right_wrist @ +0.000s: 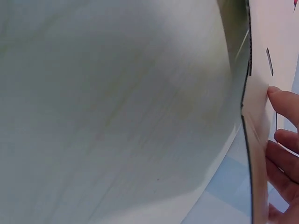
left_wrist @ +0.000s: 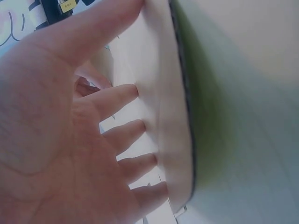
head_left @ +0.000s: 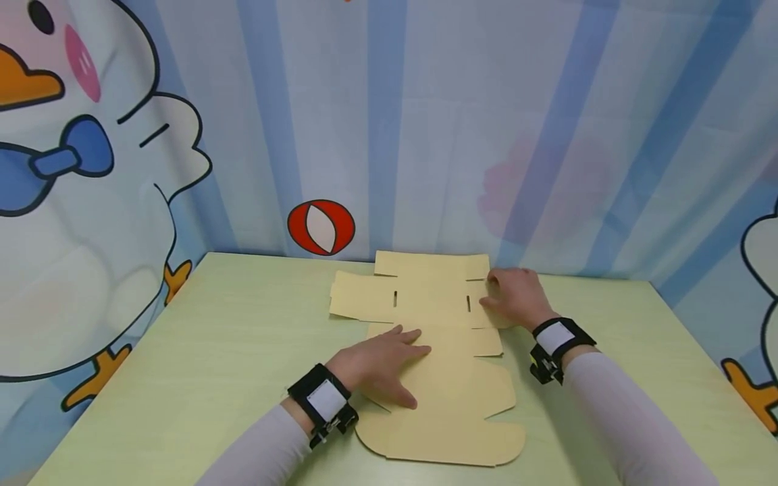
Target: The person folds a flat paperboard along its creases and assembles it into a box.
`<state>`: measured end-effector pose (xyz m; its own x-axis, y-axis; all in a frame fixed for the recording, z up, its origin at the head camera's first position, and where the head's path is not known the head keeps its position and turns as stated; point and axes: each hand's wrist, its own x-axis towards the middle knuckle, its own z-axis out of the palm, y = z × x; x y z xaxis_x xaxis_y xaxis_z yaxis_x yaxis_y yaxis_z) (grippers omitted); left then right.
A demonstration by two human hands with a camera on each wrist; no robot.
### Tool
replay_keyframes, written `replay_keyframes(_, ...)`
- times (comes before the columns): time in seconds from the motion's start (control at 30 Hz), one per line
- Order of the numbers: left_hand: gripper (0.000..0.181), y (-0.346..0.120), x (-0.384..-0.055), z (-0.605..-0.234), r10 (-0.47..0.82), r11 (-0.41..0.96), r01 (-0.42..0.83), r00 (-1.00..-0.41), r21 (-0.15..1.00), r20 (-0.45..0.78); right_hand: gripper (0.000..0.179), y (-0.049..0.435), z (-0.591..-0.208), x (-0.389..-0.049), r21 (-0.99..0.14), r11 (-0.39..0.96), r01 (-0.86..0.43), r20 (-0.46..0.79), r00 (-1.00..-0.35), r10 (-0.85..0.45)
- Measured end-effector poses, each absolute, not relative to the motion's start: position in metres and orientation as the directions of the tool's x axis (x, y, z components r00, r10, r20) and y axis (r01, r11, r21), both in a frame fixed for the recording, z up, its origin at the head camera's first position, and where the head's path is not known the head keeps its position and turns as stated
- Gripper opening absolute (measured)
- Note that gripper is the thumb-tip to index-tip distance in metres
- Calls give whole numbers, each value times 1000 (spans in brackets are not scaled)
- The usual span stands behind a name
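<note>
A flat, pale yellow cardboard cut-out with side flaps, slots and a rounded near end lies on the table. My left hand rests palm down on its left middle part, fingers spread. In the left wrist view, the left hand's fingertips touch the cardboard's face. Farther back, my right hand is at the right side flap, beside a slot. Seen from the right wrist, the fingers are bent and touch the flap's face; the flap's edge bends slightly.
The light green table extends on both sides of the cardboard. Behind it hangs a blue striped cloth backdrop with a printed duck and red ball. Another flap sticks out on the left. Each wrist bears a strapped camera.
</note>
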<state>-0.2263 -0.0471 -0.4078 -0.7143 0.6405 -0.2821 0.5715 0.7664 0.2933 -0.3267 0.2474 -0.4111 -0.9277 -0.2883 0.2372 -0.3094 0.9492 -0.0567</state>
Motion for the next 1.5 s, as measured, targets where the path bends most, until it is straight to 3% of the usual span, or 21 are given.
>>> replay_keyframes(0.73, 87, -44, -242, -411, 632, 772, 556, -723, 307, -279, 26, 256, -402, -322, -205, 898, -389, 478, -841, -255)
replay_keyframes(1.5, 86, -49, -267, -409, 626, 777, 541, -719, 322, -301, 11, 255, -398, -309, -258, 855, -451, 575, -782, -239)
